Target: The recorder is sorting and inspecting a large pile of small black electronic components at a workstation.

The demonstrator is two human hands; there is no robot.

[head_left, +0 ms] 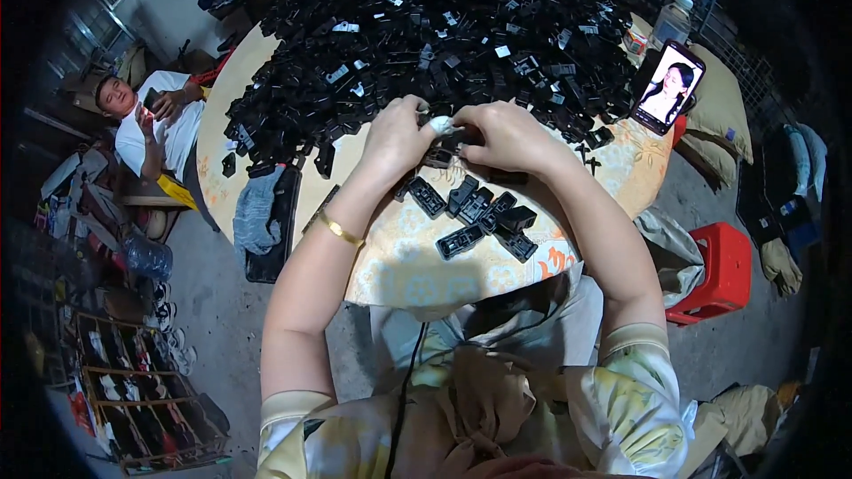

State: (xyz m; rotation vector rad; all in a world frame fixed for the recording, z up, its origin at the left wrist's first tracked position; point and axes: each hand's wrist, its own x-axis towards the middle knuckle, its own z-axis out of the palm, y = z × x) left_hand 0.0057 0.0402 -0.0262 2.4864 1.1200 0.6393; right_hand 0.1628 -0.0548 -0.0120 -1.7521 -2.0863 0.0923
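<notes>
My left hand (398, 137) and my right hand (509, 137) meet at the near edge of a large heap of black plastic parts (435, 44). Between their closed fingers is a small black plastic part (440, 156), mostly hidden by the fingers. A white wrap (440, 126) covers the tip of my left thumb, and a gold bangle (340, 231) circles my left wrist. Just below the hands, several black plastic pieces (475, 206) with moulded recesses lie in a loose cluster on the patterned round table (426, 279).
A phone (669, 89) with a lit screen leans at the table's right, near a clear bottle (673, 19). At the left edge lies a grey cloth (258, 210). A red stool (717, 270) stands to the right; a seated person (160, 124) holds a phone at far left.
</notes>
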